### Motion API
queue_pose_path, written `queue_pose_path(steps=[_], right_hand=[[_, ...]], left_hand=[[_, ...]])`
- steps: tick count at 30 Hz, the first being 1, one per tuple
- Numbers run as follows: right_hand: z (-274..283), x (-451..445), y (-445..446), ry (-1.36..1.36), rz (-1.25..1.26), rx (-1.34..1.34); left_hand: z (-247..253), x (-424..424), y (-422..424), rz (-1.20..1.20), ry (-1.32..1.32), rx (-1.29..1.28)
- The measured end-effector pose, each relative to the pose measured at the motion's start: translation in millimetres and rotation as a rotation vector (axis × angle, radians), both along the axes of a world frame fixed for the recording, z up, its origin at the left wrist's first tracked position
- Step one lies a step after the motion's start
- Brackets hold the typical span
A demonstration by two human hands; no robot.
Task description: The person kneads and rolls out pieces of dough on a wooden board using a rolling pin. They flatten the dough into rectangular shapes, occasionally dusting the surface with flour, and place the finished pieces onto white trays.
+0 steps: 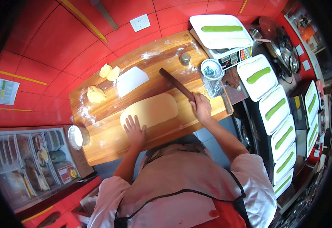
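A flat oval sheet of yellow dough [154,109] lies on the wooden board [106,142] in front of me. My left hand [135,131] rests on the sheet's near left end, fingers spread. In my right hand [202,108] is the near end of a dark wooden rolling pin [177,84], which slants away to the upper left, beyond the dough's right end. Behind the sheet lie a white dough scraper [132,81], a lump of yellow dough [96,94] and two smaller dough pieces [109,72].
A metal shaker [185,59] and a patterned bowl [211,69] stand at the board's right, near a knife handle [227,103]. A digital scale [234,58] bears a white tray [221,21]. More trays with green strips [275,109] line the right. A metal bowl [78,137] sits left.
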State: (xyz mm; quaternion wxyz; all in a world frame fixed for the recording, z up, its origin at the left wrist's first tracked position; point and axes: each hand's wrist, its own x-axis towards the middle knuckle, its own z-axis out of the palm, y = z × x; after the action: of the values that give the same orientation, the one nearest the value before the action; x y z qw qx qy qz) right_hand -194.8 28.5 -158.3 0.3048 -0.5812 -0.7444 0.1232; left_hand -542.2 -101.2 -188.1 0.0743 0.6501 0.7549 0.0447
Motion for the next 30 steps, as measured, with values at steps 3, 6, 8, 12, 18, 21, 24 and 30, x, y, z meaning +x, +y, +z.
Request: queue_pose_path(steps=[3,6,8,12,18,21,24,30], right_hand=[[34.2,-8.8,33.4,0.027,0.021,0.071],[75.8,-39.5,80.6,0.105,0.104,0.1],[70.1,-66.1,113.9,0.034,0.237,0.091],[57.3,-144.7,152.5,-0.138,0.577,0.044],[44.6,-256.6,181.3,-0.627,0.722,-0.133],[40.7,-284.4,209.2,-0.632,0.794,-0.249],[83.6,-311.2,197.6,-0.874,0.729,-0.385],[57.7,-288.2,208.0,-0.704,0.689,-0.414]], left_hand=[[0.1,3.8,-5.9,-0.02,-0.013,0.054],[17.1,4.0,-15.4,-0.054,0.009,-0.033],[21.6,4.6,-9.3,-0.078,-0.089,0.057],[43.3,-7.6,-18.2,0.197,-0.123,0.23],[15.6,-34.9,-51.1,0.356,-0.081,0.123],[7.7,-35.8,-54.5,0.329,-0.089,0.168],[11.5,-36.5,-54.2,0.323,-0.098,0.162],[11.2,-45.4,-41.7,0.254,-0.279,0.229]])
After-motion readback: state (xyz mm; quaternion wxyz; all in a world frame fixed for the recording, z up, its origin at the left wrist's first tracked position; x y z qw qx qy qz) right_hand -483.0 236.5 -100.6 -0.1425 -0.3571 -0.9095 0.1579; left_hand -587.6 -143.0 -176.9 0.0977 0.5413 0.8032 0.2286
